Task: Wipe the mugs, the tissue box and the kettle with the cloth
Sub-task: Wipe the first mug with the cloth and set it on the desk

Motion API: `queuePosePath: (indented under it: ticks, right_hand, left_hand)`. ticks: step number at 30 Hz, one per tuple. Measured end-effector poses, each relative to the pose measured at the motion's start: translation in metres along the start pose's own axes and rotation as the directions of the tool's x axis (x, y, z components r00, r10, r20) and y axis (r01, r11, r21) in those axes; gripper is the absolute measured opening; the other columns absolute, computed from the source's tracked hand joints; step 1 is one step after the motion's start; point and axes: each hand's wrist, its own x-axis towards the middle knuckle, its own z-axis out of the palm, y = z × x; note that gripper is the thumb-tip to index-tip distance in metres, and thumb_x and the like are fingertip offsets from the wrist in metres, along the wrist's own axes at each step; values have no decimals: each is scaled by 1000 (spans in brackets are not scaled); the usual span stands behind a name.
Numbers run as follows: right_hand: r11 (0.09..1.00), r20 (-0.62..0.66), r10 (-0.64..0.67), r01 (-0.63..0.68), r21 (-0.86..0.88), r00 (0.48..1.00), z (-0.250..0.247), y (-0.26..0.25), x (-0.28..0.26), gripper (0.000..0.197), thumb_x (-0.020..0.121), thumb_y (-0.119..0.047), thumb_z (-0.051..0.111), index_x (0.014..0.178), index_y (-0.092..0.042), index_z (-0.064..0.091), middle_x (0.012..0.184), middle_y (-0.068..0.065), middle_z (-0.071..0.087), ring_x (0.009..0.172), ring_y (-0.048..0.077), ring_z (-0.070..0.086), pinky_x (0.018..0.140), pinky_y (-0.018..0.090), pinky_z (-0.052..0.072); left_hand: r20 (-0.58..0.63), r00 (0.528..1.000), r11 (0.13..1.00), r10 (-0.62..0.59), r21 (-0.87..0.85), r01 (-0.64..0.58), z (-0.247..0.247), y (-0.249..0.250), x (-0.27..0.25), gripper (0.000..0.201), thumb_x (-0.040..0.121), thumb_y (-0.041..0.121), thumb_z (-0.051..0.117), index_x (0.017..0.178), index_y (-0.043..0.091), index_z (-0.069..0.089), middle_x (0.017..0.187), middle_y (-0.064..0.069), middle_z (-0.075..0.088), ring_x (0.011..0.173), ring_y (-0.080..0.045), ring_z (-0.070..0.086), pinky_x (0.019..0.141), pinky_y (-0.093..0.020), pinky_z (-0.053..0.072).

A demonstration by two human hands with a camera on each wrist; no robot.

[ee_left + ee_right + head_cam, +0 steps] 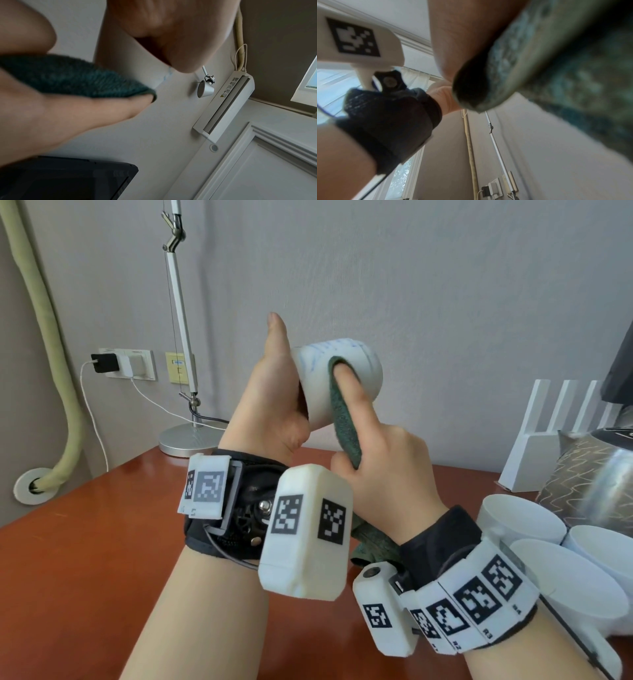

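The white mug (337, 378) is in the air above the worktop (102, 542), lying on its side; its inside is not visible. The left hand (270, 402) grips it, thumb up. The right hand (383, 460) pinches 1 green cloth (346, 419), index finger pressing it on the mug wall. 3 more white mugs (520, 522) stand at right, near the kettle (589, 474).

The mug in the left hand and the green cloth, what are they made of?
The mug looks like glazed ceramic: smooth, white, with a soft shine and faint blue markings; hard plastic cannot be ruled out. The cloth looks like fuzzy woven fabric, maybe microfibre: dark green, matte, nubbly in the left wrist view, and it bends softly round the mug.
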Motion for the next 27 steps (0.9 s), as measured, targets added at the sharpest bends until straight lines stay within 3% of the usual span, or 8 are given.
queuePosePath:
  ticks: [3,5,9,12,15,17,22,27]
  right_hand:
    - [999,1,-39,39,-10,999,-2,0,1,87,64,-9,53,146,-26,29,47,-12,27,36,14,30,38,19,24]
    - [1000,-24,-1,0,-31,1000,-5,3,2,87,63,-10,51,146,-28,29,46,-11,26,35,12,25,40,17,21]
    - [997,-62,74,-76,-15,995,-7,8,1,87,62,-10,48,145,-27,26,47,-15,19,37,3,20,42,13,16]
    - [1000,-52,9,-8,23,999,-1,3,-2,84,64,-8,49,144,-24,29,48,-14,22,35,9,22,38,18,20]
    - [996,-39,-78,79,28,996,1,-2,-3,80,67,-10,49,143,-26,32,48,-10,32,37,13,30,36,22,29]
    - [998,-48,-65,65,-1,997,-1,-1,-1,83,65,-10,51,144,-27,32,47,-10,31,36,15,29,36,20,24]
    - [999,-93,32,-35,-31,995,-5,6,0,88,61,-8,51,145,-22,32,46,-11,24,35,9,20,40,15,19]
    - [997,-75,-69,71,29,995,3,1,-5,80,65,-6,48,143,-20,35,52,-12,24,39,13,26,39,23,28]
  left_hand:
    - [-46,999,997,-9,74,13,4,-2,-2,72,96,66,27,100,2,60,78,-13,74,71,-22,73,66,-33,59]
    - [-50,999,996,-9,83,13,6,-4,-2,71,96,66,30,106,2,60,83,-14,75,74,-23,73,66,-33,60]
    - [-60,998,997,-8,75,12,3,-2,-1,72,96,66,29,104,2,61,94,-16,74,80,-23,74,68,-31,61]
    - [-62,998,998,-20,53,24,0,-1,-1,73,96,67,28,105,1,59,94,-17,74,86,-26,73,73,-36,60]
    - [-44,997,995,-58,73,61,0,-2,1,79,94,69,27,123,0,54,106,-19,71,95,-29,70,81,-41,57]
    - [-29,996,992,-80,90,83,2,-4,1,82,93,71,27,128,1,53,112,-20,70,102,-31,69,87,-44,55]
    - [-43,999,999,-24,42,26,4,-3,1,79,96,66,28,126,-1,55,105,-19,72,95,-27,72,74,-35,60]
    - [-38,999,1000,10,10,-10,0,0,-1,74,96,67,25,100,1,59,85,-14,74,84,-24,72,77,-34,58]
